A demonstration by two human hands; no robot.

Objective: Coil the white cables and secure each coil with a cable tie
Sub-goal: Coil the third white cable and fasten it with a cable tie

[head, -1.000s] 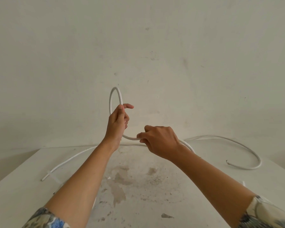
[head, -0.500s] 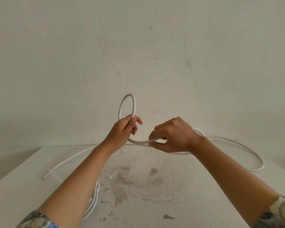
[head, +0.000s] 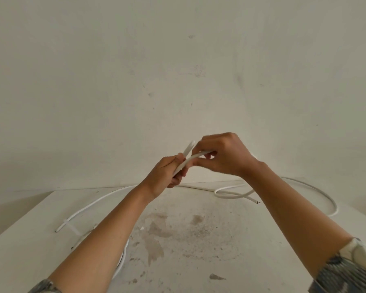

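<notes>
Both hands are raised together above the white table (head: 199, 250). My left hand (head: 167, 174) grips a white cable (head: 184, 163), whose loop now appears edge-on as a narrow strip sticking up past the fingers. My right hand (head: 224, 157) pinches the same cable just to the right, fingers curled over it. The cable's slack (head: 317, 193) trails behind my right forearm and curves over the table's right side, crossing itself, with the free end (head: 256, 201) lying near the back. A second white cable (head: 97, 203) lies along the left side.
A coiled white cable (head: 123, 259) lies under my left forearm, mostly hidden. A thin white cable tie (head: 71, 226) rests across the left cable near its end. The table's middle is stained. A bare wall stands right behind the table.
My right hand has risen and moved left to meet my left hand. The upright loop has turned edge-on. The slack on the right has been drawn in and now crosses itself.
</notes>
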